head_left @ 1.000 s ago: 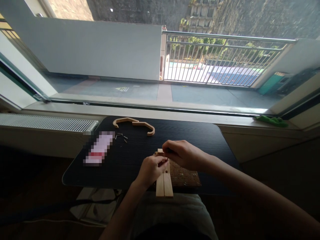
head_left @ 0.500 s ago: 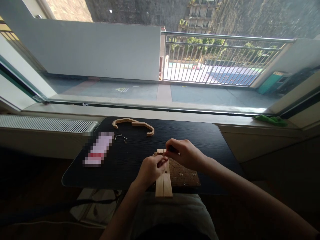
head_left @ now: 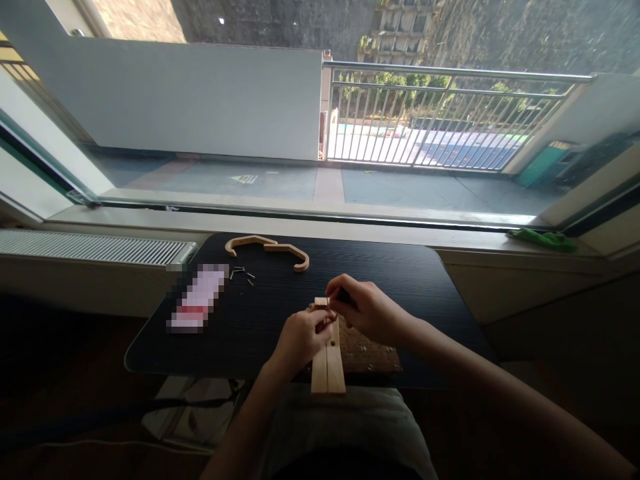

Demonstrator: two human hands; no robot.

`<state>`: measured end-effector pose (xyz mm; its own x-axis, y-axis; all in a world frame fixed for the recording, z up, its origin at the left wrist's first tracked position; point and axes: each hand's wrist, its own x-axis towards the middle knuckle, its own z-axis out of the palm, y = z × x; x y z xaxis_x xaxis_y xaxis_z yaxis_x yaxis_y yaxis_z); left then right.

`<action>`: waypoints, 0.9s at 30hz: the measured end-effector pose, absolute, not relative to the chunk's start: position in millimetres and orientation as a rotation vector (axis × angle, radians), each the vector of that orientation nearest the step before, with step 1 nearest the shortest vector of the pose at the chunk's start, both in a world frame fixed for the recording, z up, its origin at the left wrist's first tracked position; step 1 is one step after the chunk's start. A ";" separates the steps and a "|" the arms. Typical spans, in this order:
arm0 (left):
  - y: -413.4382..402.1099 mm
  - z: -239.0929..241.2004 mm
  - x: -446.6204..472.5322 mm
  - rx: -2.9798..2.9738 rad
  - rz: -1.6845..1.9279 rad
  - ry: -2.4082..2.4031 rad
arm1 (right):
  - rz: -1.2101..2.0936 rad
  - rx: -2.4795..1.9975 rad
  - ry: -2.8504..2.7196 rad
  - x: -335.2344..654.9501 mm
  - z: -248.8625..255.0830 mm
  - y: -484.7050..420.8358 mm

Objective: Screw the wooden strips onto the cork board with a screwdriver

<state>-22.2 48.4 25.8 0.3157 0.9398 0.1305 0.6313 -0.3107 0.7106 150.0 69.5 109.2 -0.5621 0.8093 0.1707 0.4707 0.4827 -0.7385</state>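
My left hand (head_left: 303, 337) lies across a light wooden piece (head_left: 328, 373) made of two narrow strips side by side. Its fingers are bent and pinched together close to the right fingertips; what is between them is hidden. My right hand (head_left: 367, 307) closes round a small dark-handled tool (head_left: 343, 295) above the far part of the wood. The tool's working end is hidden by the fingers. A round hole (head_left: 333, 343) shows in the right strip. Beneath and to the right lies a worn brown board (head_left: 373, 353) with many marks.
On the black table (head_left: 380, 260), two curved wooden pieces (head_left: 253, 240) lie at the back. Several small screws (head_left: 240, 269) are left of centre, beside a blurred pink-white item (head_left: 203, 293). A radiator (head_left: 95, 248) stands left, and a green cloth (head_left: 543, 239) lies on the windowsill.
My right hand has turned slightly at the wrist, its knuckles shifting a little to the left. The left hand and the wooden piece stay in place.
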 end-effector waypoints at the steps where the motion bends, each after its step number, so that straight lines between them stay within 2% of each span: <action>1: 48.5 26.3 -22.3 2.037 0.733 1.392 | 0.904 -1.059 -2.240 150.3 110.9 69.1; 9: 47.4 28.0 -24.1 2.013 0.749 1.350 | 1.111 -1.098 -2.216 156.3 118.0 67.4; 15: 47.8 27.1 -23.6 2.023 0.775 1.366 | 0.932 -1.077 -2.367 154.4 119.4 68.0; 22: 46.7 23.9 -23.5 2.016 0.791 1.357 | 0.986 -1.100 -2.307 155.5 120.7 67.8; 27: 47.2 19.1 -23.3 2.017 0.792 1.372 | 0.871 -1.075 -2.255 158.2 109.6 71.5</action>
<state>-23.3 47.2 19.1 0.2984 0.9418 0.1550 0.6052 -0.3123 0.7323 158.2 71.5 109.6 -0.5692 0.8076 0.1543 0.4939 0.4859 -0.7211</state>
